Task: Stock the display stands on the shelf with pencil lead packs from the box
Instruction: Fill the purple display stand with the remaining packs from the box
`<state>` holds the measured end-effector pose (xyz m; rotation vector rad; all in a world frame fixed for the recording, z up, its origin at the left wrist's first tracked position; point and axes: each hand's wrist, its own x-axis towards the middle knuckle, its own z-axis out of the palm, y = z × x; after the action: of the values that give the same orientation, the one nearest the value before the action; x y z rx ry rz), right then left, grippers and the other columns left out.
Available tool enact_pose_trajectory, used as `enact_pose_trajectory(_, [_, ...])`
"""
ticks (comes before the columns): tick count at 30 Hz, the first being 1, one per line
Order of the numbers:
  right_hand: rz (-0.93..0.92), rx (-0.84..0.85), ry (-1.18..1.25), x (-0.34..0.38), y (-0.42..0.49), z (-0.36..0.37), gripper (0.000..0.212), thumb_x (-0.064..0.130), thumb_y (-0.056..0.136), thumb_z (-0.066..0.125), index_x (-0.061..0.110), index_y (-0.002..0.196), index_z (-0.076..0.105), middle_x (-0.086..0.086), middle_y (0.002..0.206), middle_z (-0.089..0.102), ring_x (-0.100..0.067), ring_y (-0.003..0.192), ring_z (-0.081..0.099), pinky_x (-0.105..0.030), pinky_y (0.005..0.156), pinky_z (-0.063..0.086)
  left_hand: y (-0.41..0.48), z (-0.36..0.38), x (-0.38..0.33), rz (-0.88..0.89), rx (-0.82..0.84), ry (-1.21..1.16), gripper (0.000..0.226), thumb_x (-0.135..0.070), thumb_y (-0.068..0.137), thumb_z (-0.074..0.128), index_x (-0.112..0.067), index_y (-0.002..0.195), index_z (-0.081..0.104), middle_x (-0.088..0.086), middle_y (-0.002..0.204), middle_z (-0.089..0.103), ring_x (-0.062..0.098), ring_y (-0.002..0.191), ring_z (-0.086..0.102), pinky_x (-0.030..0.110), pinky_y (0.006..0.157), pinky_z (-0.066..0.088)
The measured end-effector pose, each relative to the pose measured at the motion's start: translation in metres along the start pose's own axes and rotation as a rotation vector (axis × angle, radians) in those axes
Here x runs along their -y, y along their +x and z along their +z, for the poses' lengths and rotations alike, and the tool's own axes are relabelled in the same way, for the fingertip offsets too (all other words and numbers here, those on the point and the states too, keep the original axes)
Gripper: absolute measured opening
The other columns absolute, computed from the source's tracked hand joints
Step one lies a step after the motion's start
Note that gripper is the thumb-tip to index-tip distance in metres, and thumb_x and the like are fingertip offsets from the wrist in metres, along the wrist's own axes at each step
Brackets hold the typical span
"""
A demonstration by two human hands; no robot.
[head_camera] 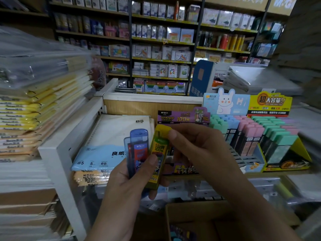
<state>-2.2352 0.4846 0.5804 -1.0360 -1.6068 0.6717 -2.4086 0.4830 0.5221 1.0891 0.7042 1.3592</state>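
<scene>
head view: left hand (125, 185) fingers clamp blue lead packs (138, 152) and base of yellow pack (159, 153), above box (199, 213). right hand (199, 150) fingers pinch yellow pack cap. risk: extracting yellow pack may drag blue packs loose, short of purple display stand (182, 117).

Open grey slots (243, 158) lie at the rabbit stand's (225, 101) front, with upright packs (250, 133) crowding behind.

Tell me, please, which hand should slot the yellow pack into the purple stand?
Right hand: it pinches the top of the yellow pack, close to the purple stand; the left hand grips the blue packs.
</scene>
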Motion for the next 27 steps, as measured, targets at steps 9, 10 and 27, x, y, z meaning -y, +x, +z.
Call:
enact_pose_trajectory(9, [-0.003, -0.034, 0.11, -0.002, -0.002, -0.011, 0.019, 0.027, 0.083, 0.077, 0.015, 0.097, 0.076, -0.007, 0.085, 0.078, -0.02, 0.066, 0.073, -0.028, 0.056, 0.058, -0.002, 0.0, 0.004, 0.01, 0.004, -0.011, 0.041, -0.063, 0.074, 0.076, -0.025, 0.09, 0.076, 0.018, 0.086, 0.076, 0.031, 0.063, 0.074, 0.026, 0.038, 0.043])
enact_pose_trajectory(10, [-0.021, -0.062, 0.111, -0.001, -0.001, -0.014, 0.017, 0.026, 0.083, 0.077, 0.016, 0.097, 0.076, -0.008, 0.085, 0.077, -0.019, 0.063, 0.071, -0.027, 0.054, 0.057, -0.002, -0.002, 0.004, 0.005, -0.006, -0.014, 0.042, -0.063, 0.077, 0.072, -0.023, 0.09, 0.075, 0.019, 0.084, 0.076, 0.031, 0.061, 0.073, 0.025, 0.038, 0.043])
enact_pose_trajectory(27, [-0.119, -0.119, -0.313, -0.017, 0.023, -0.023, 0.013, 0.017, 0.093, 0.071, 0.02, 0.105, 0.068, 0.004, 0.082, 0.07, -0.012, 0.076, 0.068, -0.025, 0.068, 0.057, 0.008, -0.025, 0.006, -0.005, -0.106, -0.094, 0.043, -0.051, 0.085, 0.063, -0.011, 0.091, 0.077, 0.025, 0.077, 0.07, 0.02, 0.041, 0.048, 0.022, 0.033, 0.034])
